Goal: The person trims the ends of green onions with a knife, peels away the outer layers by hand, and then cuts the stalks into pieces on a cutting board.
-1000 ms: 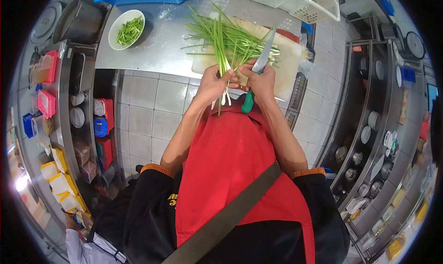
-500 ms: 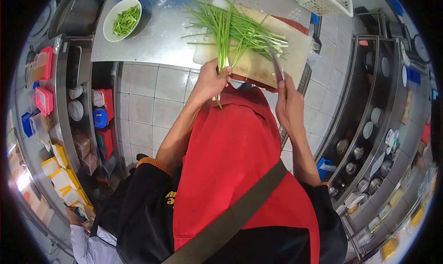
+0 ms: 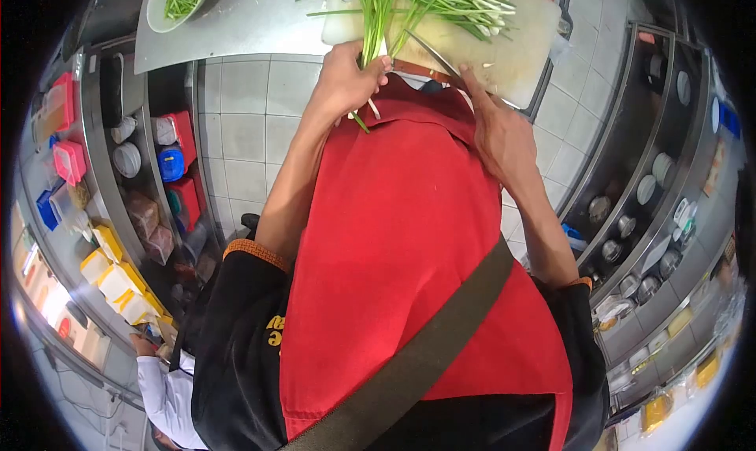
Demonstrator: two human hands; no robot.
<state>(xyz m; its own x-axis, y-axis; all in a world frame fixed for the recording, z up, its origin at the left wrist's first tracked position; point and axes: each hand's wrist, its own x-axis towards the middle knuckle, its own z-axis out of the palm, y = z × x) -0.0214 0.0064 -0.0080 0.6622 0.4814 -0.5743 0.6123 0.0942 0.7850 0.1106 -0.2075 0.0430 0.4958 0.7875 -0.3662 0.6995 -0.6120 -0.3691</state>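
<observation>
My left hand is closed around a bunch of scallions, near the front edge of the cutting board. Their green tops reach away from me, and a few ends hang below my fist over the red apron. In my right hand is a knife, its handle hidden by my fingers. The blade points up and left over the board, its tip close to the held bunch. More scallions lie across the far part of the cutting board, white ends to the right. Small white bits sit on the board.
A white bowl of cut greens stands on the steel table at the far left. Shelves with containers line the left side; a rack with metal bowls lines the right. Another person's white sleeve shows at lower left.
The view has tilted down, so the table sits higher in frame. My right hand has turned the knife, swinging its tip leftward from the loose scallions toward the held bunch.
</observation>
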